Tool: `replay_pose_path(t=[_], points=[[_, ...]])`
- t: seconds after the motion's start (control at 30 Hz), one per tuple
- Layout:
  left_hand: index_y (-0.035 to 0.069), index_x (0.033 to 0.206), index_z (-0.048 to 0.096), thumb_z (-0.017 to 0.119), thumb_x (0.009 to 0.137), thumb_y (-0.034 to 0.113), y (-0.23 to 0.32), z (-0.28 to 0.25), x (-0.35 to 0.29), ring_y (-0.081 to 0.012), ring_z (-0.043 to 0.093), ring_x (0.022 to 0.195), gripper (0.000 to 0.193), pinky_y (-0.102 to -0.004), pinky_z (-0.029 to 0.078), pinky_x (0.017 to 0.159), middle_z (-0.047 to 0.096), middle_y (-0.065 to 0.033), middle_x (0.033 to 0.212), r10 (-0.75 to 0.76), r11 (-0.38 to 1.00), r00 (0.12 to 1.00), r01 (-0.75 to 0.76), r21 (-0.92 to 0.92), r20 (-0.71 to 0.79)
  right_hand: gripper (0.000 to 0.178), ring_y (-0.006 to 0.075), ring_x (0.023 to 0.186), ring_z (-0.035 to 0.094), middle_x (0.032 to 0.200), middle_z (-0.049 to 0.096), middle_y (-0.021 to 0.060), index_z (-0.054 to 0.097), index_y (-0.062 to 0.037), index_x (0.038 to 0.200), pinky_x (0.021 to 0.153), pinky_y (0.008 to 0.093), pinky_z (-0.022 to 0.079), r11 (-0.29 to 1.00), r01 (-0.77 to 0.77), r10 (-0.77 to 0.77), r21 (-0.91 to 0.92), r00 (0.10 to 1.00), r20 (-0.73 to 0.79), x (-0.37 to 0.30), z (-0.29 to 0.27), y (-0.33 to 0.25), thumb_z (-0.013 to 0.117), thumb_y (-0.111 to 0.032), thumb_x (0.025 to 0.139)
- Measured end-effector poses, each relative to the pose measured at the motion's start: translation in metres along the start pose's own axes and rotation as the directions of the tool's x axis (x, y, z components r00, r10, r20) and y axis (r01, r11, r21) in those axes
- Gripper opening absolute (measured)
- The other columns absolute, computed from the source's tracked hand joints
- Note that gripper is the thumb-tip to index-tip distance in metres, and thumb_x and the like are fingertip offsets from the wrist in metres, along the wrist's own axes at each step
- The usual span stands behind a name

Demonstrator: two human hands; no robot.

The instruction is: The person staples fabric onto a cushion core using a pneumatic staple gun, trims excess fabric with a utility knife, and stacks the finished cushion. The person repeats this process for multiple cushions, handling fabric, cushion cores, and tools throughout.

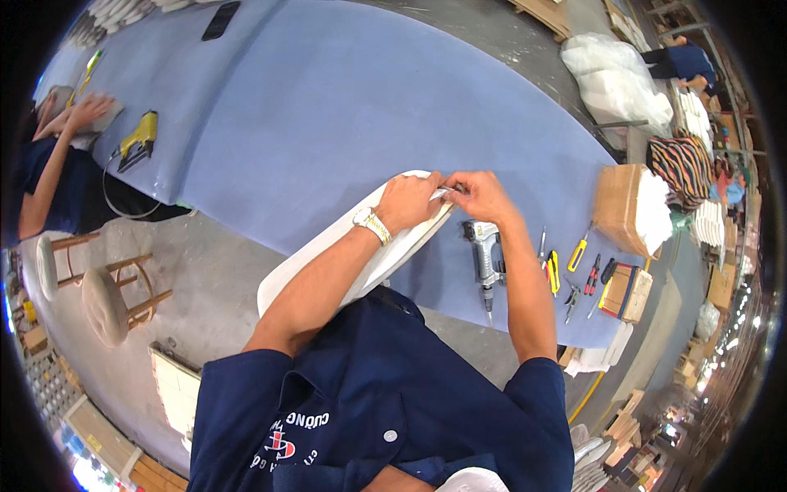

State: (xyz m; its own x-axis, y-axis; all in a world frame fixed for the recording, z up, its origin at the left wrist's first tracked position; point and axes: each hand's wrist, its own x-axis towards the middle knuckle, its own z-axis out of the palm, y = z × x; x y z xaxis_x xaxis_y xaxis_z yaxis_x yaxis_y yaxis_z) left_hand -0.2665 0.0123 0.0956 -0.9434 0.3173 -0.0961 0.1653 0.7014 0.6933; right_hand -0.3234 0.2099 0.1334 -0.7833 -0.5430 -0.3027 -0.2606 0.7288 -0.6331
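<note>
Shows printed lettering (312, 421) at seven o'clock, on the person's dark blue shirt (361, 402).
Appears upside down from this view; runs in white capitals, curving above and below a red-and-white emblem (281, 445) on the chest; reads clearest along the upper arc.

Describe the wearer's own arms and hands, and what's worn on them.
The left arm and right arm come out of short, dark navy sleeves. The left wrist carries a watch with a round, pale dial and a silvery-gold band; no watch shows on the right. The left hand and right hand are ungloved.
</note>
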Motion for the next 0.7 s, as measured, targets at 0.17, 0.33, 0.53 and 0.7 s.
replay_pose_path(t=[0.17,0.33,0.53,0.7], points=[[0.005,0.138,0.063,0.069,0.097,0.047,-0.053,-0.054,-0.034,-0.0346,0.073,0.108,0.058,-0.046,0.056,0.094,0.075,-0.0184,0.119,-0.005,0.96,0.998,0.022,-0.28,0.065,0.027,0.0405,0.094,0.072,0.1,0.075,0.0202,0.074,-0.0058,0.107,0.083,0.0473,0.056,0.99,0.093,-0.098,-0.103,0.994,-0.046,0.022,0.009,-0.02,0.071,-0.027,0.09],[0.006,0.145,0.059,0.07,0.098,0.047,-0.085,-0.155,-0.172,-0.0301,0.062,0.132,0.064,-0.0447,0.052,0.105,0.064,-0.0175,0.144,-0.243,0.923,0.965,0.261,-0.283,0.096,0.03,0.0442,0.096,0.071,0.101,0.074,0.0231,0.07,-0.0001,0.105,0.083,0.0483,0.055,0.972,0.156,-0.169,-0.175,0.984,-0.06,0.056,0.009,-0.042,0.07,-0.026,0.091],[0.009,0.146,0.058,0.077,0.092,0.041,-0.06,-0.147,-0.316,-0.0333,0.061,0.13,0.066,-0.0418,0.049,0.108,0.061,-0.0182,0.145,-0.426,0.904,0.858,0.396,-0.159,-0.286,0.027,0.0448,0.09,0.07,0.096,0.074,0.0238,0.069,0.0034,0.099,0.078,0.0482,0.053,0.958,0.188,-0.199,-0.217,0.98,-0.029,0.078,0.005,-0.061,0.069,-0.023,0.092],[0.006,0.131,0.069,0.074,0.097,0.038,-0.082,-0.094,-0.314,-0.0219,0.069,0.114,0.047,-0.0355,0.055,0.092,0.072,-0.0127,0.129,-0.665,0.734,0.604,0.416,-0.538,-0.44,0.027,0.0366,0.083,0.072,0.092,0.074,0.0216,0.07,0.0035,0.104,0.075,0.0436,0.053,0.959,0.178,-0.166,-0.219,0.984,0.071,0.064,-0.006,-0.077,0.069,-0.021,0.091]])
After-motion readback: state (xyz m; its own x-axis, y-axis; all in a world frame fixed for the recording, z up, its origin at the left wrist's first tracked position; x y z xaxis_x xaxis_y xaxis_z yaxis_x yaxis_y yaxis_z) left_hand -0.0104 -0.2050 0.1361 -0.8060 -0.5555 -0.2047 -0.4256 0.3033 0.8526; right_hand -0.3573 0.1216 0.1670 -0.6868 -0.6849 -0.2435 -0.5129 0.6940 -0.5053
